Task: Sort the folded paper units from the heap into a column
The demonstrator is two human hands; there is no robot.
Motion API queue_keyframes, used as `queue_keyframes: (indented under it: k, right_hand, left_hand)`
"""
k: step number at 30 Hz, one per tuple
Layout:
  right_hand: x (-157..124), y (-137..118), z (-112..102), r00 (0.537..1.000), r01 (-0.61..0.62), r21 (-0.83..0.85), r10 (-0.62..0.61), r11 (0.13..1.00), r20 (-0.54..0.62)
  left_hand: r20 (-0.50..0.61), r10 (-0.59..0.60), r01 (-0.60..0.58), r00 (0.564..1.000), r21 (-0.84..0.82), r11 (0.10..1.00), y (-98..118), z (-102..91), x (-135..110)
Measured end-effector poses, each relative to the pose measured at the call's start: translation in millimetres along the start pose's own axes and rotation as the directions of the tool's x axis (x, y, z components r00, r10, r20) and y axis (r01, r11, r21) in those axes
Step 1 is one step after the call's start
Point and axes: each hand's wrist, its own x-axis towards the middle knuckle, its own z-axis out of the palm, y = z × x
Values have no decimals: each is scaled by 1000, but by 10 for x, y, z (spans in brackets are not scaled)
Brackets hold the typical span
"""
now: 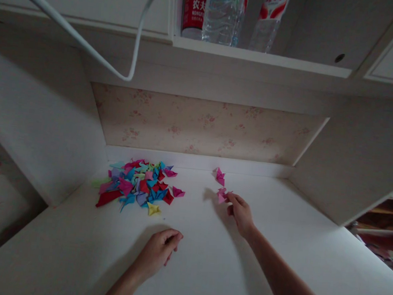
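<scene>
Between the thumb and fingers of my right hand (240, 213) is a pink folded-paper piece (221, 195), at or just above the white desk. Just behind it a darker pink folded-paper piece (220, 176) rests near the back edge. My left hand (162, 250) hangs low over the desk's front middle, its fingers curled with the thumb against them; I see nothing in them. Nearest to that hand lies a yellow folded-paper piece (153, 209), at the front of a heap of colourful folded papers (143, 184) in red, blue, purple, pink and green.
The white desk (200, 267) ends at a floral-papered back wall (201, 125), with side panels left and right. Above, a shelf holds plastic bottles (220, 16). A white curved lamp arm or cable (88, 48) hangs across the upper left.
</scene>
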Motion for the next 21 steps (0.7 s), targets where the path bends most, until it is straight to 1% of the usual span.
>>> queue_keyframes:
  k: [3,5,7,9,12,14,18,21]
  right_hand:
    - [437,-19,-291,996,28,-147,-40,989,-79]
    - [703,-27,-437,991,43,-263,-73,964,-107]
    - [940,-24,-533,987,55,-368,-106,928,-120]
    - [1145,-7,-585,985,63,-448,-129,892,-117]
    - [1387,41,-599,988,69,-525,-133,848,-84]
    - [1501,82,-576,991,70,-550,-120,832,-54]
    - [1642,176,-489,996,75,-553,-87,830,5]
    - [1712,245,-426,997,77,-550,-74,831,28]
  left_hand:
    - [0,3,-3,1000,3,1000,-1,0,13]
    - [-2,0,0,1000,5,1000,12,-1,19]
    - [-5,-16,16,1000,3,1000,29,-2,25]
    - [-6,-31,31,1000,-3,1000,43,0,29]
    - [-7,-51,51,999,-31,998,48,7,32]
    - [-7,-68,67,998,-47,997,42,11,36]
    - [4,-113,113,994,-43,993,21,11,64]
    - [11,-154,154,988,-40,987,1,3,88]
